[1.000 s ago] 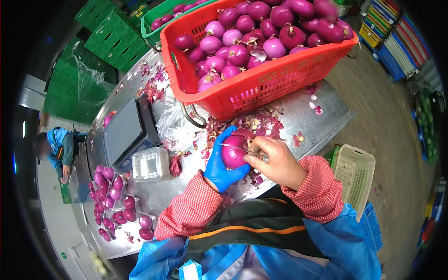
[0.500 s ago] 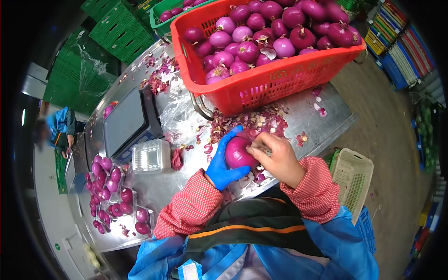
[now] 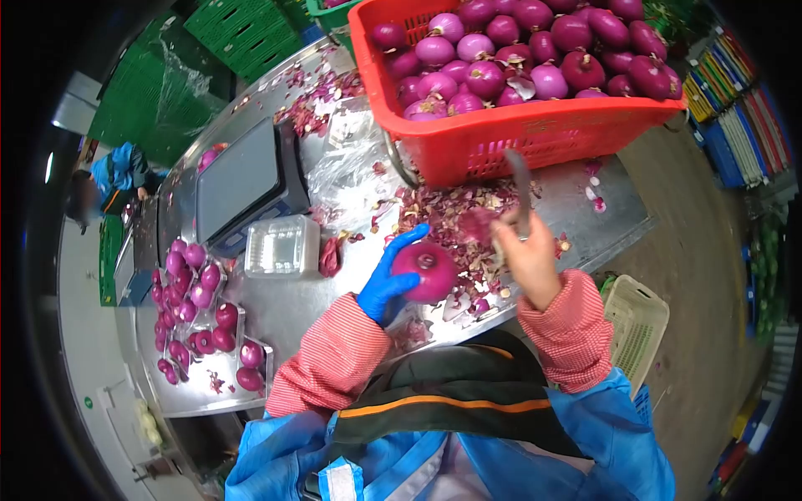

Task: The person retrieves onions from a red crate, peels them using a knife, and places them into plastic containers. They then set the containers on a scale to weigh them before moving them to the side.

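My left hand (image 3: 389, 280), in a blue glove, is wrapped round a peeled purple onion (image 3: 434, 274) above the near edge of the metal table. Bare and slightly blurred, my right hand (image 3: 528, 250) is closed on a small knife (image 3: 521, 188) whose blade points up and away. A blurred bit of skin shows beside its fingers. Between the hands and the red crate lies a heap of onion skins (image 3: 451, 209). The onion's round cut end faces up.
A red crate (image 3: 535, 134) full of onions stands at the back. Left of my hands are a clear plastic box (image 3: 282, 247), a scale (image 3: 242, 179) and packed onions (image 3: 188, 292). Another person (image 3: 121, 171) is at far left. A pale crate (image 3: 635, 326) sits at lower right.
My right hand has moved off the onion, to the right, and the knife blade now shows. The onion's cut end has come into view. The camera view has shifted slightly.
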Demonstrator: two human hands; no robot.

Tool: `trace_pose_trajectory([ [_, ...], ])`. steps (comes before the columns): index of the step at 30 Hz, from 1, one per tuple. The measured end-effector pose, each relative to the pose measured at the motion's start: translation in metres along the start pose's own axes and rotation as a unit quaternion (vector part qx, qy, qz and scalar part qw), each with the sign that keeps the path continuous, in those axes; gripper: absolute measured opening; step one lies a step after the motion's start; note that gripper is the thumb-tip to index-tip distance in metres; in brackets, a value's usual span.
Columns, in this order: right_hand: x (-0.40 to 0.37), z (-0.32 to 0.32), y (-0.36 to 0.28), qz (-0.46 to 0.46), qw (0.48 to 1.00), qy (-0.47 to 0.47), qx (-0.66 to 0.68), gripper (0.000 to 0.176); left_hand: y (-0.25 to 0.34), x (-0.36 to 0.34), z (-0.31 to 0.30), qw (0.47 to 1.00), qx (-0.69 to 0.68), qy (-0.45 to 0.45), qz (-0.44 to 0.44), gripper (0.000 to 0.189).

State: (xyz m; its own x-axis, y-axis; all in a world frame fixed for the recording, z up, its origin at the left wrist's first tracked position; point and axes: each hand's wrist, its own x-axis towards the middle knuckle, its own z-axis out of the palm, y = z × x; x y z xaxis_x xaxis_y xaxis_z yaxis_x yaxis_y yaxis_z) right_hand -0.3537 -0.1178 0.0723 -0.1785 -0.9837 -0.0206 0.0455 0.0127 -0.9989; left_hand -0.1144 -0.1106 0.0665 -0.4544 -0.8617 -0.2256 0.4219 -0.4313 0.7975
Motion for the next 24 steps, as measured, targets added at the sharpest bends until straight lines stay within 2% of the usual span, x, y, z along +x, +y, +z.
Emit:
trace_pose_trajectory([
  [1,0.001,-0.006,0.007,-0.025,0.999,0.026,-0.011,0.009,0.005,-0.008,-0.011,1.000,-0.012,0.007,-0.012,0.085],
  [5,-0.008,-0.025,0.032,0.048,0.989,-0.085,-0.114,0.011,0.018,-0.051,-0.073,0.990,0.069,0.046,-0.110,0.093],
  [7,-0.018,-0.023,0.044,0.065,0.977,-0.118,-0.164,0.014,0.010,-0.068,-0.114,0.976,0.134,0.022,-0.171,0.090],
  [9,-0.024,-0.017,0.061,0.072,0.978,-0.134,-0.142,0.022,-0.002,-0.082,-0.136,0.965,0.173,0.046,-0.192,0.093],
  [11,-0.022,-0.010,0.041,-0.024,0.952,-0.131,-0.276,0.036,-0.024,-0.086,-0.171,0.946,0.260,0.051,-0.188,0.094],
  [13,-0.017,-0.011,0.032,-0.064,0.915,-0.115,-0.382,0.046,-0.021,-0.084,-0.172,0.896,0.367,0.050,-0.244,0.093],
  [14,-0.014,-0.014,0.023,-0.077,0.899,-0.121,-0.413,0.053,-0.025,-0.086,-0.180,0.884,0.420,0.031,-0.205,0.084],
  [15,-0.012,-0.016,0.019,-0.094,0.895,-0.103,-0.423,0.048,-0.003,-0.080,-0.152,0.786,0.590,0.020,-0.181,0.072],
  [17,-0.005,-0.023,0.023,-0.110,0.900,-0.101,-0.411,0.041,0.037,-0.055,-0.099,0.740,0.661,0.024,-0.126,0.057],
  [19,-0.002,-0.028,0.020,-0.141,0.907,-0.084,-0.388,0.029,0.099,-0.014,-0.039,0.816,0.578,-0.015,0.025,0.047],
  [21,0.000,-0.030,0.020,-0.112,0.916,-0.103,-0.372,0.030,0.150,0.034,0.009,0.798,0.573,-0.027,0.186,0.043],
  [23,0.002,-0.030,0.024,-0.117,0.923,-0.105,-0.352,0.027,0.179,0.107,0.039,0.755,0.586,-0.057,0.288,0.045],
  [24,0.003,-0.032,0.026,-0.116,0.926,-0.106,-0.344,0.026,0.188,0.145,0.060,0.745,0.606,-0.072,0.268,0.049],
])
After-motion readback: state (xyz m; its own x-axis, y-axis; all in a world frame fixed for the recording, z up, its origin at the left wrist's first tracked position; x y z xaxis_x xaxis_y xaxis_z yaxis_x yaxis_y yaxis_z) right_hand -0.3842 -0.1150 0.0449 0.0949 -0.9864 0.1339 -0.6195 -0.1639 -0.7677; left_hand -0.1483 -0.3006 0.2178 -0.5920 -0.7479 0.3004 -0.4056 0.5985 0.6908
